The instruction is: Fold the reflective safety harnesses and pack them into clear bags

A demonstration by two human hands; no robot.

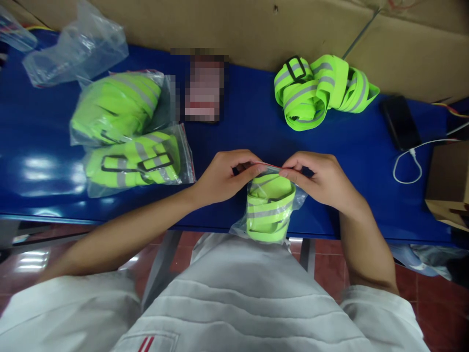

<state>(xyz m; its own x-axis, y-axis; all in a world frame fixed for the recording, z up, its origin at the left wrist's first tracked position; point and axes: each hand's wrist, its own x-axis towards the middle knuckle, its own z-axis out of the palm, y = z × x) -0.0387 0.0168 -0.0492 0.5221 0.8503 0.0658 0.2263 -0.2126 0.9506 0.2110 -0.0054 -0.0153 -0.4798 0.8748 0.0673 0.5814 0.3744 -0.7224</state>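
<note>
Between my hands is a clear zip bag [298, 198] with a red line along its top edge. Inside it lies a rolled neon-yellow reflective strap [270, 210] with grey stripes. My left hand [234, 176] pinches the left end of the bag's zip edge between thumb and fingers. At the other end of that edge, my right hand [313, 176] pinches it the same way. The bag hangs toward me at the table's front edge, close to my shirt.
Two filled bags, an upper bag [117, 105] and a lower bag [137, 164], lie at left. Behind them are empty plastic bags [80, 46]. Loose reflective straps [322, 90] lie at back right, near a black phone [400, 122] on a white cable and a cardboard box [449, 181].
</note>
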